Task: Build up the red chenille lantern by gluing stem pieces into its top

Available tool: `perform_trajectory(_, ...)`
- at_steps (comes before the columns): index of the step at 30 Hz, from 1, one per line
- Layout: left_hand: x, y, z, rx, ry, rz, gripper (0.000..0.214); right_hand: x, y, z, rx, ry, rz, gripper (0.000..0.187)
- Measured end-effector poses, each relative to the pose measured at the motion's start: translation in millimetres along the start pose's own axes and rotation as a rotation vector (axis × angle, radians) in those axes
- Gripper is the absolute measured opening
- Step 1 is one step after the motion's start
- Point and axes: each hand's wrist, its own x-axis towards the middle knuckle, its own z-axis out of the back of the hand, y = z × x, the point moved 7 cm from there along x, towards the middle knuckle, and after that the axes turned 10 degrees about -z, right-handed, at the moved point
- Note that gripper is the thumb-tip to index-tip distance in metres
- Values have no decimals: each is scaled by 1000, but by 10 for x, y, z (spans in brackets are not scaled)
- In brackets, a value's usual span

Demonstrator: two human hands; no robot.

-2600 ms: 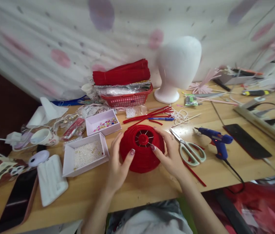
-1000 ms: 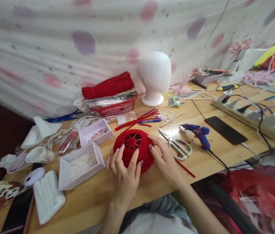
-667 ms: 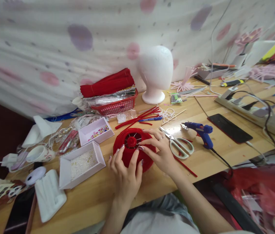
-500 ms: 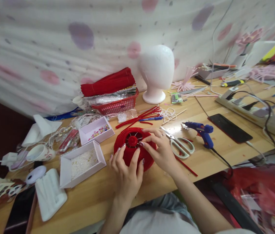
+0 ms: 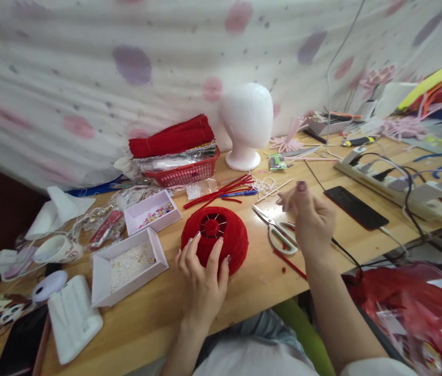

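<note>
A red dome-shaped piece (image 5: 223, 232) wrapped in fuzzy red wire, with a hub and thin spokes on top, sits on the wooden table (image 5: 255, 292). My left hand (image 5: 203, 277) rests on its near side with the fingers spread flat. My right hand (image 5: 312, 222) hovers in the air to the right of the dome, above the scissors (image 5: 277, 235). Its fingers are curled and smeared by motion. The blue glue gun is hidden behind that hand; only its black cord (image 5: 346, 256) shows.
Loose red fuzzy wires (image 5: 221, 190) lie behind the dome. Two pale trays of beads (image 5: 127, 266) (image 5: 152, 211) stand to its left. Farther back are a red basket (image 5: 183, 172) and a white foam head (image 5: 246, 122). A black phone (image 5: 356, 208) and a power strip (image 5: 393, 188) lie to the right.
My right hand has left the top of the dome, lifted and moved right over the scissors and glue gun. My left hand stays on the dome.
</note>
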Motion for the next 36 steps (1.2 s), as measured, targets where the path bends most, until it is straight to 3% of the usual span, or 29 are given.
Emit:
perform_trajectory(4, 3, -4, -1, 22, 18, -12, 45, 14, -21, -460, 1, 357, 25, 31)
perform_trajectory(6, 9, -10, 6, 25, 24, -24, 45, -24, -82, -686, 6, 499, 26, 32)
perform_trajectory(9, 13, -6, 16, 15, 32, -21, 45, -56, -236, -874, 22, 592, -13, 35)
perform_trajectory(13, 13, -6, 26, 7, 28, -20, 45, -43, -378, -932, 60, 645, -66, 40)
perform_trajectory(22, 22, -11, 9, 1, 13, -45, 41, 42, -335, -816, 280, 579, -175, 47)
perform_trajectory(28, 16, -4, 66, -15, 12, -71, 46, 135, -483, -731, 389, 413, -294, 31)
perform_trajectory(31, -18, 8, 161, -54, -67, -81, 46, 186, -519, -595, 406, 311, -350, 27)
perform_trajectory(36, -180, 144, 256, -130, -254, -5, 45, 215, -425, -320, 418, 152, -397, 43)
